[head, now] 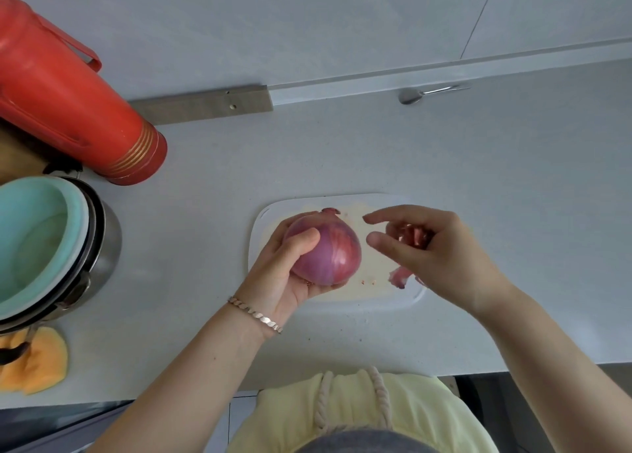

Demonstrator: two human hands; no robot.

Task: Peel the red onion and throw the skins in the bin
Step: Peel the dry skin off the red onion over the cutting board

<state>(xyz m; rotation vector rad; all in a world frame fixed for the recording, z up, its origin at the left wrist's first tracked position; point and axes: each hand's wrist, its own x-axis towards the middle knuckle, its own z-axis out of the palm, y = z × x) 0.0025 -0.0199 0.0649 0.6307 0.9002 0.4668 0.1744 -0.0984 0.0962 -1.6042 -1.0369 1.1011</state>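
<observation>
My left hand (290,268) grips a large red onion (333,254) from the left, holding it just above a white cutting board (260,230). Its shiny purple surface faces up, with a dry tip at the far end. To the onion's right, my right hand (434,244) holds several pieces of reddish skin (412,237) in its curled fingers, index finger and thumb stretched toward the onion. Another strip of skin (398,276) shows below that hand, over the board. Small skin crumbs lie on the board. No bin is in view.
A red thermos (68,103) lies at the back left. In front of it stand stacked pots with a teal bowl (30,240) on top, and an orange cloth (37,363) lies near the front edge. A metal spoon (424,93) rests by the back wall.
</observation>
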